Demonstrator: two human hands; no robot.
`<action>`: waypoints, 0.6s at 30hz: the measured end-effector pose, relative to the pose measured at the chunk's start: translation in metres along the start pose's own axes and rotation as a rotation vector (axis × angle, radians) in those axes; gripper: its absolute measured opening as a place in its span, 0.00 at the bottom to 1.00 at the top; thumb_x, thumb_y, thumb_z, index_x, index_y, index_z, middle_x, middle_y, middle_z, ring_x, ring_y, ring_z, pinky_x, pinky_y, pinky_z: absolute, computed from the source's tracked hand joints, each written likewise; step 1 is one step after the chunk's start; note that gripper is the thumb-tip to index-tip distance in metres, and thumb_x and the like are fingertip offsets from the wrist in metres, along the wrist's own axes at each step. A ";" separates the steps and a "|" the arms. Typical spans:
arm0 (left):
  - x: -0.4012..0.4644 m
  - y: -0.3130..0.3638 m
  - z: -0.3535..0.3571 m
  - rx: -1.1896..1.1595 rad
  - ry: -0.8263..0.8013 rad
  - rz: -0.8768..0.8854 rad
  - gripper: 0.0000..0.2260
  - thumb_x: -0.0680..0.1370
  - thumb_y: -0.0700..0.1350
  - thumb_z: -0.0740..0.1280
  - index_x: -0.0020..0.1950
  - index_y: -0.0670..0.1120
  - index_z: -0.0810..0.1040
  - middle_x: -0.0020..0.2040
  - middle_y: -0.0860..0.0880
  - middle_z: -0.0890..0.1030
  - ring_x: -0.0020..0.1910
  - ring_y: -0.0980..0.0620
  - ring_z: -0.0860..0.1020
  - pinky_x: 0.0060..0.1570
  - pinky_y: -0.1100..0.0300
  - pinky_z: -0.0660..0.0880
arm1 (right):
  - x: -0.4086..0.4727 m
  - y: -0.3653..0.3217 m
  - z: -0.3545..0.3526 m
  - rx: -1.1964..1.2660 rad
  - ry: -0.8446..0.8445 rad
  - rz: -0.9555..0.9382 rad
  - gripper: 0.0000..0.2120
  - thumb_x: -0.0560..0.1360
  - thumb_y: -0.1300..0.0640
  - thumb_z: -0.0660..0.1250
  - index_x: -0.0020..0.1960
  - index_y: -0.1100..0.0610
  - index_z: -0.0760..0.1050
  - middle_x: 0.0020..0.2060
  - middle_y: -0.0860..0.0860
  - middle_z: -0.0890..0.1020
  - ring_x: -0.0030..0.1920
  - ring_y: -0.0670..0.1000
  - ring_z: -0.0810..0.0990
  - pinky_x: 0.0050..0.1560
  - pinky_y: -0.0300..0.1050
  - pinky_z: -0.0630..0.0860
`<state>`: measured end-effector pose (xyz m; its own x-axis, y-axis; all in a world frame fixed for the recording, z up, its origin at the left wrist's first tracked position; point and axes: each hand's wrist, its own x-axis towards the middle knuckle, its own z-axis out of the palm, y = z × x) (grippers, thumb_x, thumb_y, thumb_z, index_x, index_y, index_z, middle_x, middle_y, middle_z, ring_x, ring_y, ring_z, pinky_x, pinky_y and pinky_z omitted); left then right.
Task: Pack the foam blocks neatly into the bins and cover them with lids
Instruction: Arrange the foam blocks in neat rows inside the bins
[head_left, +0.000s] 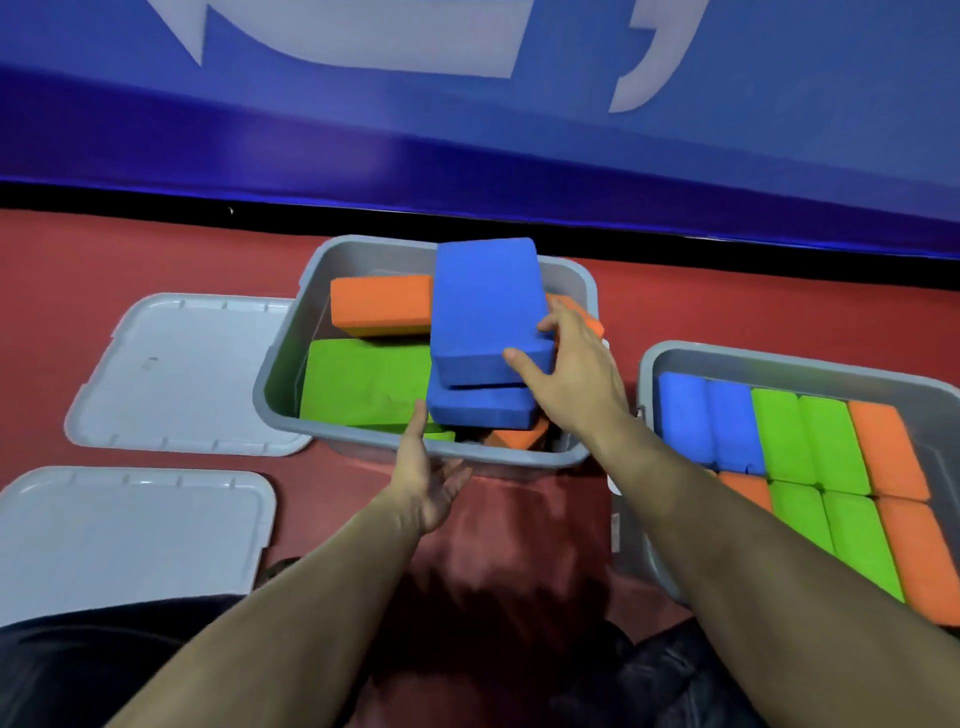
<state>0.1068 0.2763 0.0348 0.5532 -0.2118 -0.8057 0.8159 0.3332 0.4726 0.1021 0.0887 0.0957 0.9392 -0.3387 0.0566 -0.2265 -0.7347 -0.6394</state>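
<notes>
A grey bin (291, 358) in the middle holds loose foam blocks: an orange block (382, 306), a green block (363, 387), a lower blue block (483, 410) and more orange underneath. My right hand (571, 374) grips the near right corner of an upper blue block (485, 306) lying tilted on top of the pile. My left hand (426, 473) hovers with relaxed fingers at the bin's near rim, its fingertips near the lower blue block. A second grey bin (649, 374) on the right holds blue, green and orange blocks packed upright in rows.
Two grey lids lie on the red floor to the left, one (176, 374) beside the middle bin and one (124, 535) nearer me. A blue wall panel (467, 156) runs along the back. My dark-clothed knees fill the bottom edge.
</notes>
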 end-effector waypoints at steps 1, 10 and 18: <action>-0.007 -0.011 -0.006 -0.012 0.011 -0.022 0.29 0.75 0.70 0.63 0.56 0.45 0.79 0.52 0.45 0.81 0.52 0.50 0.79 0.64 0.51 0.75 | -0.007 -0.006 -0.006 -0.015 0.014 -0.014 0.24 0.75 0.39 0.71 0.62 0.51 0.70 0.70 0.49 0.74 0.67 0.54 0.73 0.64 0.49 0.70; -0.072 -0.109 -0.042 -0.247 0.013 -0.214 0.53 0.58 0.79 0.70 0.69 0.41 0.78 0.63 0.40 0.81 0.64 0.42 0.79 0.69 0.46 0.72 | -0.071 -0.039 -0.016 -0.376 -0.338 -0.087 0.39 0.75 0.28 0.60 0.81 0.42 0.56 0.83 0.47 0.49 0.82 0.53 0.47 0.80 0.58 0.48; -0.086 -0.112 -0.063 0.077 0.001 -0.266 0.54 0.59 0.84 0.59 0.63 0.40 0.80 0.57 0.42 0.83 0.60 0.41 0.81 0.57 0.48 0.78 | -0.080 -0.051 -0.007 -0.436 -0.469 -0.051 0.43 0.74 0.27 0.61 0.82 0.40 0.50 0.83 0.46 0.45 0.82 0.55 0.44 0.80 0.62 0.45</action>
<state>-0.0432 0.3149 0.0290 0.3177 -0.2818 -0.9054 0.9429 0.1950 0.2701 0.0373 0.1492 0.1288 0.9423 -0.0762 -0.3260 -0.1695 -0.9483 -0.2684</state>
